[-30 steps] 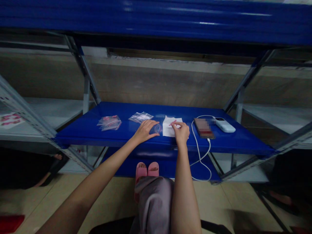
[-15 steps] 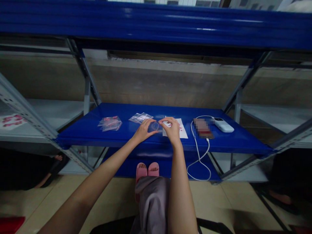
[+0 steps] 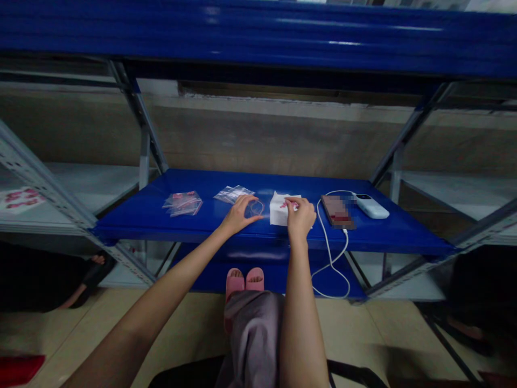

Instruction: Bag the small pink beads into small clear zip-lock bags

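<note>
My left hand (image 3: pixel 236 216) curves round a small clear plastic bag (image 3: pixel 257 207), its thumb and forefinger spread to either side of the bag's rounded mouth. Over the white paper (image 3: pixel 277 214), the fingers of my right hand (image 3: pixel 301 218) are pinched together, right at the small pink pieces (image 3: pixel 284 205) lying there. Whether one is between the fingertips is hidden. Behind my left hand is a loose pile of clear zip bags (image 3: pixel 231 194). Farther left, more clear bags (image 3: pixel 182 204) with pink marks or contents form another pile.
On the blue shelf (image 3: pixel 194 229), a phone (image 3: pixel 337 211) lies right of the paper, beside a pale power bank (image 3: pixel 372 207). A white cable (image 3: pixel 329 253) hangs over the front edge. Overhead runs a blue beam (image 3: pixel 258 37); metal posts stand at both sides.
My right hand has left the clear bag and moved right onto the paper with the pink pieces. My left hand stays where it was, round the bag.
</note>
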A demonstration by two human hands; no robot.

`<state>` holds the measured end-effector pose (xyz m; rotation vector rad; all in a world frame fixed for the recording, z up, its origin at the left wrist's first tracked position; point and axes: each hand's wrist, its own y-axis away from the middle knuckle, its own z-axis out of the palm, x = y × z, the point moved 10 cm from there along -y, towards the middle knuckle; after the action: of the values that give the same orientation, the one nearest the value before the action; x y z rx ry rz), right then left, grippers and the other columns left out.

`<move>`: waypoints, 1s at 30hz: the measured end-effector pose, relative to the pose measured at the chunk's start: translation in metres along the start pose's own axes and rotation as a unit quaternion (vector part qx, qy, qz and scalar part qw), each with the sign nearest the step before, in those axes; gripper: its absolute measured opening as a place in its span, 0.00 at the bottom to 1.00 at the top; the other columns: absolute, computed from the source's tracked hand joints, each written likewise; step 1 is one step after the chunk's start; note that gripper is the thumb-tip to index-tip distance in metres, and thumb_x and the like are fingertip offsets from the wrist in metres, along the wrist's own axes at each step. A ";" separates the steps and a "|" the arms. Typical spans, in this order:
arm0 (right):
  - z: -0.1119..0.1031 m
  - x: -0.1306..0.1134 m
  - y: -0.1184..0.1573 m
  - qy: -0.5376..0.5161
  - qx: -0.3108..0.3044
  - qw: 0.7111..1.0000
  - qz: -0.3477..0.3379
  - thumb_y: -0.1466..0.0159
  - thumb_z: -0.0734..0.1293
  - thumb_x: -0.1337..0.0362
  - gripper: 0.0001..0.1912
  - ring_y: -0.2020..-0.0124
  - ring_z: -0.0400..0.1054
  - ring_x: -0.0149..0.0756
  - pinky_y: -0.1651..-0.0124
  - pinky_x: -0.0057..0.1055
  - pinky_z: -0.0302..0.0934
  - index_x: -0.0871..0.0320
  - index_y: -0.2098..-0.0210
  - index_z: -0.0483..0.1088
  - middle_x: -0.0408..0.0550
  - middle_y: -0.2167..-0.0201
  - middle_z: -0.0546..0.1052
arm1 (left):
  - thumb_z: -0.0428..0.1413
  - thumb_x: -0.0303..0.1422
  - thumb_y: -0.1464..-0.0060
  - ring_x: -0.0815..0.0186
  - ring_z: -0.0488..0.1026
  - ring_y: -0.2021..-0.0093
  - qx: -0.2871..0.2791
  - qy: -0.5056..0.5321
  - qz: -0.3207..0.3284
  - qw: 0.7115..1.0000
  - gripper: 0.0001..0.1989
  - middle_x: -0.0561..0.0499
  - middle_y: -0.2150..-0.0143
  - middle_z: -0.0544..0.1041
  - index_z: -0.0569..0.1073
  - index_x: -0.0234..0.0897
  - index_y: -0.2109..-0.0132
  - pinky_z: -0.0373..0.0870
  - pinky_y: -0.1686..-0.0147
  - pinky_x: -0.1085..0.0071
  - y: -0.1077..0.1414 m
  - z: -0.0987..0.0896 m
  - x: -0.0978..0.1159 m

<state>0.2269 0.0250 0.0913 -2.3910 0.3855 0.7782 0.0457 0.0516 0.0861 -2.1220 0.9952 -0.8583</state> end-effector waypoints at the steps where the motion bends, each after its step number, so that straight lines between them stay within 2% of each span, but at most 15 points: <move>1: -0.001 0.013 0.000 0.037 0.002 0.999 0.026 0.39 0.60 0.63 0.12 0.58 0.61 0.43 0.60 0.34 0.49 0.55 0.60 0.74 0.52 0.58 0.73 | 0.60 0.39 0.54 0.59 0.68 0.52 -0.002 0.000 0.002 1.000 0.22 0.43 0.55 0.71 0.65 0.35 0.53 0.65 0.52 0.58 0.000 0.000 0.000; 3: 0.002 0.034 0.003 0.099 -0.007 0.993 0.056 0.40 0.61 0.64 0.13 0.57 0.61 0.45 0.60 0.35 0.49 0.57 0.59 0.73 0.55 0.59 0.73 | 0.60 0.39 0.53 0.59 0.68 0.51 -0.007 -0.001 0.005 1.000 0.22 0.43 0.55 0.71 0.64 0.35 0.53 0.65 0.52 0.58 0.000 0.001 0.001; 6: 0.013 0.051 0.007 0.138 -0.018 0.988 0.062 0.42 0.61 0.64 0.13 0.58 0.62 0.46 0.61 0.36 0.49 0.58 0.60 0.73 0.55 0.60 0.74 | 0.60 0.40 0.53 0.59 0.68 0.52 -0.008 0.000 0.010 1.000 0.22 0.43 0.55 0.71 0.64 0.35 0.53 0.66 0.52 0.59 0.000 0.001 0.001; 11: 0.020 0.055 0.005 0.149 0.009 0.987 0.057 0.42 0.60 0.64 0.12 0.59 0.62 0.46 0.60 0.38 0.48 0.58 0.63 0.74 0.56 0.62 0.74 | 0.60 0.40 0.53 0.59 0.68 0.52 -0.008 -0.003 0.012 1.000 0.23 0.43 0.55 0.71 0.64 0.35 0.53 0.66 0.52 0.59 0.000 0.002 0.002; 17: 0.016 0.053 0.003 0.152 0.008 0.986 0.061 0.42 0.61 0.64 0.12 0.57 0.61 0.48 0.59 0.40 0.48 0.58 0.64 0.75 0.57 0.62 0.74 | 0.59 0.40 0.53 0.59 0.68 0.51 -0.020 -0.005 0.009 1.000 0.23 0.43 0.55 0.71 0.64 0.35 0.53 0.66 0.52 0.59 0.000 0.004 0.002; 20: 0.010 0.045 0.000 0.124 0.009 0.991 0.056 0.42 0.61 0.64 0.12 0.56 0.61 0.49 0.58 0.39 0.49 0.59 0.64 0.75 0.57 0.60 0.74 | 0.60 0.40 0.54 0.59 0.68 0.51 -0.022 -0.004 0.002 1.000 0.23 0.43 0.55 0.71 0.64 0.36 0.53 0.66 0.52 0.58 0.000 0.004 0.001; 23: 0.013 0.028 -0.005 0.016 -0.031 0.999 0.037 0.42 0.63 0.61 0.11 0.60 0.63 0.43 0.60 0.35 0.51 0.57 0.66 0.75 0.53 0.60 0.74 | 0.60 0.40 0.54 0.59 0.68 0.51 -0.020 -0.003 0.000 1.000 0.23 0.44 0.55 0.71 0.65 0.36 0.53 0.66 0.52 0.59 -0.001 0.003 0.001; 26: 0.027 -0.013 -0.005 -0.102 -0.110 0.987 -0.065 0.42 0.63 0.60 0.10 0.64 0.64 0.36 0.60 0.31 0.53 0.54 0.67 0.75 0.46 0.62 0.76 | 0.60 0.40 0.54 0.59 0.68 0.51 -0.018 -0.001 0.005 1.000 0.23 0.43 0.55 0.71 0.64 0.35 0.53 0.66 0.52 0.59 -0.001 0.003 0.002; 28: 0.032 -0.038 0.002 -0.110 -0.136 0.976 -0.129 0.41 0.63 0.60 0.09 0.62 0.63 0.35 0.58 0.31 0.52 0.52 0.69 0.75 0.44 0.63 0.76 | 0.61 0.39 0.55 0.59 0.68 0.52 -0.018 0.001 0.006 1.000 0.23 0.43 0.55 0.71 0.65 0.35 0.53 0.66 0.52 0.59 -0.001 0.003 0.002; 30: 0.034 -0.053 0.009 -0.072 -0.132 0.976 -0.159 0.41 0.63 0.60 0.09 0.59 0.62 0.38 0.56 0.33 0.51 0.51 0.70 0.75 0.44 0.63 0.75 | 0.61 0.38 0.54 0.59 0.68 0.52 -0.019 0.001 0.001 1.000 0.22 0.44 0.55 0.71 0.65 0.35 0.54 0.65 0.51 0.58 -0.001 0.004 0.000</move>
<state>0.1662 0.0435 0.0970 -2.5286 -0.1690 0.8895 0.0491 0.0529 0.0841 -2.1520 1.0220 -0.8468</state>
